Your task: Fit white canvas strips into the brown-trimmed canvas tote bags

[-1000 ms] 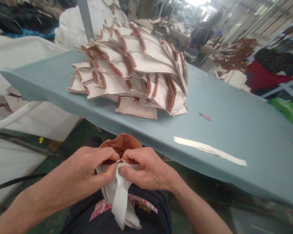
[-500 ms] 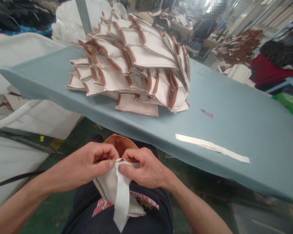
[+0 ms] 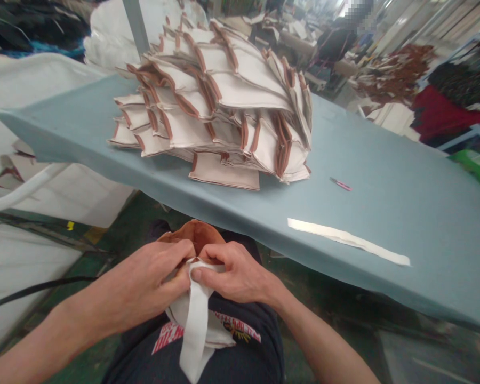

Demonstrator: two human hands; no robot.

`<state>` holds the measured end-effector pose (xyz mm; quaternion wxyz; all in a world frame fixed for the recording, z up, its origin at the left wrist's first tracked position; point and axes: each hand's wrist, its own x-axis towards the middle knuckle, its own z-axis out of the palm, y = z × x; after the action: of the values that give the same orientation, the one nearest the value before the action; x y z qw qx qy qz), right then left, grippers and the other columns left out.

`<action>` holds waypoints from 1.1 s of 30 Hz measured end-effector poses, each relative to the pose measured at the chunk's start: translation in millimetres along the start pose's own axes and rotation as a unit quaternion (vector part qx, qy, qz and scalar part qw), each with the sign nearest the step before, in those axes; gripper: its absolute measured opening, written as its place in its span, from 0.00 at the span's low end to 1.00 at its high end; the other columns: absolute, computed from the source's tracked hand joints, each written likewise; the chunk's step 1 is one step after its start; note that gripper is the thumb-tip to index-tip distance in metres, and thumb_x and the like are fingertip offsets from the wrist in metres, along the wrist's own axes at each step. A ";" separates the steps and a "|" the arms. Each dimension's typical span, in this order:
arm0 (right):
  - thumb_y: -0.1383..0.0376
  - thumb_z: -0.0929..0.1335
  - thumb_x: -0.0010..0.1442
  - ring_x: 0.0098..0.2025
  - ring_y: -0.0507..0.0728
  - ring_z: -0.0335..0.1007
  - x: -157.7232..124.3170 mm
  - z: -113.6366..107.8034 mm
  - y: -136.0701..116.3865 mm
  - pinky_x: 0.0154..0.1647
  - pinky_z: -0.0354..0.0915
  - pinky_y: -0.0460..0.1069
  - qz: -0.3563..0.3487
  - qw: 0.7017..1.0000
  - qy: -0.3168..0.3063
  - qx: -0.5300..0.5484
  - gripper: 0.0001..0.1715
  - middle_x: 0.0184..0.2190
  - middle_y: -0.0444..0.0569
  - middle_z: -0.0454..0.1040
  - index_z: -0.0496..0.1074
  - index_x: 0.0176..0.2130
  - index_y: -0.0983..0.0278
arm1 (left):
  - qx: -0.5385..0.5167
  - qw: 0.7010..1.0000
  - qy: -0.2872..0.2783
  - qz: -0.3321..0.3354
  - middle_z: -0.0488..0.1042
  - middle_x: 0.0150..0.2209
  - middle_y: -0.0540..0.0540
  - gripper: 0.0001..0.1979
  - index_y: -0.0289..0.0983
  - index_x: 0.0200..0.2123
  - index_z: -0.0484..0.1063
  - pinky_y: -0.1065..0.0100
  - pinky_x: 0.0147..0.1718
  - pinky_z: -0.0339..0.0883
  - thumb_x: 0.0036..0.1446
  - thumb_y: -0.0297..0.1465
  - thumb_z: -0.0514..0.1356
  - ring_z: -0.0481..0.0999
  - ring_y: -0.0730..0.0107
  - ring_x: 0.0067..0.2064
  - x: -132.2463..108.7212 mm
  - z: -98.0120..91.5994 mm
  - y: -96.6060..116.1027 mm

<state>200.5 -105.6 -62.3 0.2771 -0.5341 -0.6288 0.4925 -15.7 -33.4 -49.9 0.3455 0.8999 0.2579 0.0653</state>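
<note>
Over my lap, my left hand [image 3: 166,274] pinches the edge of a sewn white and brown fabric piece [image 3: 184,309]. My right hand [image 3: 234,272] is closed on the same edge just beside it, thumb on top. A white fabric strip [image 3: 198,320] hangs down from under the right thumb, in front of the piece. The brown side [image 3: 200,234] of the piece bulges up behind both hands. Fingers cover most of the edge between them. On the table, another white strip [image 3: 348,237] lies flat near the front edge, with small pink-handled snips [image 3: 340,184] beyond it.
A big pile of white sewn pieces with brown edging [image 3: 248,80] stands on the blue-covered table [image 3: 384,176]. A white sack-like container [image 3: 32,90] is at the left. Behind, a person [image 3: 336,42] is among heaps of material, with a brown heap [image 3: 400,69] at the right.
My left hand has rolled over, its knuckles now turned upward and its fingers closer to the right hand. The hanging strip has swung slightly left. The right hand has barely shifted.
</note>
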 end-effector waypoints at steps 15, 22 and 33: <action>0.63 0.72 0.65 0.29 0.49 0.60 -7.1 -2.3 9.8 0.32 0.57 0.45 -0.041 0.997 0.010 0.070 0.09 0.28 0.37 0.68 0.71 0.34 0.63 | -0.211 0.967 -0.043 -0.135 0.71 0.29 0.53 0.17 0.39 0.31 0.75 0.71 0.28 0.63 0.68 0.41 0.55 0.70 0.68 0.30 6.5 2.0 5.1; 0.62 0.72 0.64 0.26 0.48 0.53 -8.6 -3.7 1.1 0.30 0.52 0.46 -0.044 0.998 -0.019 0.033 0.12 0.24 0.34 0.60 0.68 0.31 0.62 | -0.183 0.974 -0.049 -0.127 0.72 0.28 0.53 0.14 0.39 0.31 0.76 0.71 0.28 0.61 0.66 0.36 0.56 0.70 0.69 0.29 -0.6 -1.8 8.7; 0.52 0.60 0.77 0.27 0.50 0.53 -13.0 -7.2 -0.9 0.31 0.48 0.49 -0.043 0.996 -0.073 0.028 0.29 0.23 0.38 0.56 0.57 0.26 0.61 | -0.165 0.981 -0.044 -0.097 0.77 0.29 0.53 0.14 0.40 0.32 0.78 0.73 0.28 0.65 0.68 0.35 0.56 0.74 0.70 0.30 -2.2 1.6 9.3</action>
<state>210.1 -115.6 -56.6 0.2663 -0.4612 -0.6557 0.5352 -13.2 -41.3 -44.9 0.5046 0.8035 0.3142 0.0335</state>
